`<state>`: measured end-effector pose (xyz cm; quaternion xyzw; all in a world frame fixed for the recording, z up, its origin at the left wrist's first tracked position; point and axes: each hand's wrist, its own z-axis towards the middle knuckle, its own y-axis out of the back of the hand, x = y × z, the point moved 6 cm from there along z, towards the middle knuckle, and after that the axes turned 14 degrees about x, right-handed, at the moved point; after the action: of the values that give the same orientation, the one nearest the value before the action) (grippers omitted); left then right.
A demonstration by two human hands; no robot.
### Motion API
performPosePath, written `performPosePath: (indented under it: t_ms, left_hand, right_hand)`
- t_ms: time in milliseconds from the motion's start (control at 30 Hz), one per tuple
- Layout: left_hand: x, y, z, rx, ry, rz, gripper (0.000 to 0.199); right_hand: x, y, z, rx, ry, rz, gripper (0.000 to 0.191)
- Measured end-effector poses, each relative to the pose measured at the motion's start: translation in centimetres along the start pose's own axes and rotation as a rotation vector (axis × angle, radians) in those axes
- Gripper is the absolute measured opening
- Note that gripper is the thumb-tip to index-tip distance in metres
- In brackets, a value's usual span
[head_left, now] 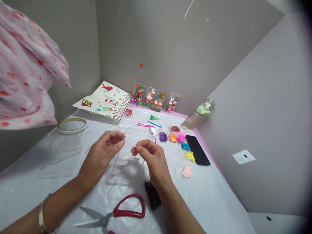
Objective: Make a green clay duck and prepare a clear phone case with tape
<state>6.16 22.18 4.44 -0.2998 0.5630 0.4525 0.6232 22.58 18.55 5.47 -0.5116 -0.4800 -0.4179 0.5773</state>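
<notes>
My left hand hovers over the white table with its fingers curved and the thumb a little apart from them; I see nothing between them. Close by, my right hand has thumb and index finger pinched together; whatever they hold is too small to make out. Beneath both hands lies a clear phone case. Red-handled scissors rest with blades apart in front of me. A black packet is partly hidden by my right forearm. Small packets of coloured clay, including purple and orange, lie beyond my right hand.
More clear cases and a roll of tape are on the left. Several decorated cases lean against the wall beside a spiral sketchbook. At the right are a phone and a bottle. Pink cloth hangs upper left.
</notes>
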Motion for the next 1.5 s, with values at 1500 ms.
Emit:
performPosePath:
  t_ms: [1500]
  left_hand:
    - [-3.0,-1.1,-0.7,-0.086,-0.448,0.611,0.005]
  right_hand:
    - [1.2,-0.9,-1.0,-0.051,0.122,-0.391,0.01]
